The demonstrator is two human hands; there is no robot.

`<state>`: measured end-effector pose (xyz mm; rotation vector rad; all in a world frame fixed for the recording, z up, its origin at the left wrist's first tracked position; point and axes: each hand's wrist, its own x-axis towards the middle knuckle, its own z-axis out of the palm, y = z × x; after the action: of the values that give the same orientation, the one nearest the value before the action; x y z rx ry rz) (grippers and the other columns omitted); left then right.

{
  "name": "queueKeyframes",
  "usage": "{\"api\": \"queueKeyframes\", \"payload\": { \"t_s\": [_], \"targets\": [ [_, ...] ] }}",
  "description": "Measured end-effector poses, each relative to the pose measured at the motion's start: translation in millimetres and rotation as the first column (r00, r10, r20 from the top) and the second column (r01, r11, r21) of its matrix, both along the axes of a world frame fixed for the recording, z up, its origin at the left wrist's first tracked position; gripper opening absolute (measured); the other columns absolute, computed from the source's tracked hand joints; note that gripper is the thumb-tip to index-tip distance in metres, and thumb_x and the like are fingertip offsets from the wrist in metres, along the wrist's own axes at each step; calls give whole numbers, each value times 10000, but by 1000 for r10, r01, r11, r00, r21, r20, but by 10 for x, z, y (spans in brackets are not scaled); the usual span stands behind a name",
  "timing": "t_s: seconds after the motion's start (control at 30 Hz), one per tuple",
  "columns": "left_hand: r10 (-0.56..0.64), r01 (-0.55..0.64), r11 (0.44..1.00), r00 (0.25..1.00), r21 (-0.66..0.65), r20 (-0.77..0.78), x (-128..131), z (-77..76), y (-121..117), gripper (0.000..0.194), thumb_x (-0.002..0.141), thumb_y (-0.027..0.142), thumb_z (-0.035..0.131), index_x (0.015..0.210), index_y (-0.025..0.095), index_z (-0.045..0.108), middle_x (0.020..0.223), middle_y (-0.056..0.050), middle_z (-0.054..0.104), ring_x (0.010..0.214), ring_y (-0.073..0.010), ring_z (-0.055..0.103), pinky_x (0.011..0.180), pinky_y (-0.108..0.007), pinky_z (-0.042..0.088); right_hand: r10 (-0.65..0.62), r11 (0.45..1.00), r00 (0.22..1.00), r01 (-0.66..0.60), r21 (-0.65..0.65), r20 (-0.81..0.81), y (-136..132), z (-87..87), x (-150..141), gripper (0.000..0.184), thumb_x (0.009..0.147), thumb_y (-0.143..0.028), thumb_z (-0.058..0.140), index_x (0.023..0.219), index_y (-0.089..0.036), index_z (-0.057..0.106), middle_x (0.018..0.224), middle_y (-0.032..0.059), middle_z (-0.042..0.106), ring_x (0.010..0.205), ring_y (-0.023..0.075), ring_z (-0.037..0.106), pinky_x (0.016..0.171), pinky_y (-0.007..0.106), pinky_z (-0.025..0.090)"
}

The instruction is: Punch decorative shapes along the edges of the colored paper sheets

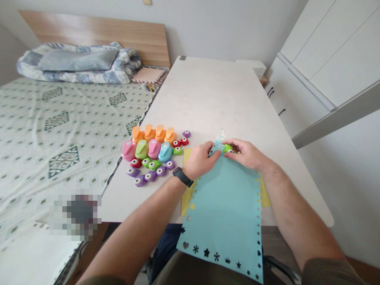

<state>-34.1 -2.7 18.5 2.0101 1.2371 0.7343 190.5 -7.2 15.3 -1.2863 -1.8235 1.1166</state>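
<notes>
A light blue paper sheet [225,206] lies on the white table [213,99] and hangs over its near edge, with small shapes punched along its borders. My left hand [200,160] presses on the sheet's far left corner. My right hand [247,154] pinches a small green paper punch [227,148] at the sheet's far edge. A yellow sheet [187,198] lies under the blue one. Tiny paper bits [220,134] lie just beyond the punch.
A cluster of several coloured paper punches [154,154] sits to the left of my hands. A bed [59,118] with a folded quilt [80,63] stands against the table's left side. White cabinets [326,59] line the right.
</notes>
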Motion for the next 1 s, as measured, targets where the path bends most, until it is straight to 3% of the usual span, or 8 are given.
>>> {"api": "queueKeyframes", "payload": {
  "t_s": [0.2,0.37,0.5,0.67,0.83,1.0],
  "targets": [
    [1,-1,1000,1000,-8,14,4,-9,-2,285,965,397,550,769,197,496,641,49,438,598,-113,401,573,-289,239,-5,1000,1000,5,-12,-6,-4,12,-18,523,817,-434,810,1280,-216,700,1088,53,732,907,207,654,883,362,538],
    [3,-3,1000,1000,-5,0,1,2,-4,274,965,392,542,777,197,502,645,48,450,604,-116,407,580,-288,249,7,1000,1000,-7,-17,-6,-40,60,-4,500,880,-462,746,1314,-219,699,1087,63,733,938,220,656,893,377,544],
    [5,-5,1000,1000,-11,6,2,12,-5,264,964,390,541,789,193,517,652,47,459,615,-117,416,587,-282,265,19,997,996,-25,-78,-86,-42,37,16,529,887,-470,742,1357,-238,671,1145,68,735,1000,225,672,912,374,557],
    [24,-24,1000,1000,-1,9,6,16,-14,269,961,400,554,797,187,540,640,53,442,606,-110,407,585,-280,258,-6,989,987,-18,-147,-162,-23,15,20,484,825,-456,816,1235,-228,700,1148,76,742,988,219,687,916,376,561],
    [34,-34,999,999,-4,13,16,27,-24,275,956,399,568,786,187,524,630,57,434,596,-105,401,585,-279,256,0,994,994,-11,-107,-110,-29,62,18,448,832,-466,805,1195,-221,709,1024,56,736,881,195,657,838,352,550],
    [43,-43,999,999,3,8,19,34,-28,279,959,402,569,787,188,518,632,57,439,595,-104,407,588,-281,258,-2,996,994,-7,-88,-108,-35,68,17,468,826,-491,804,1202,-228,711,1035,57,733,886,203,649,838,354,546]
  ]
}}
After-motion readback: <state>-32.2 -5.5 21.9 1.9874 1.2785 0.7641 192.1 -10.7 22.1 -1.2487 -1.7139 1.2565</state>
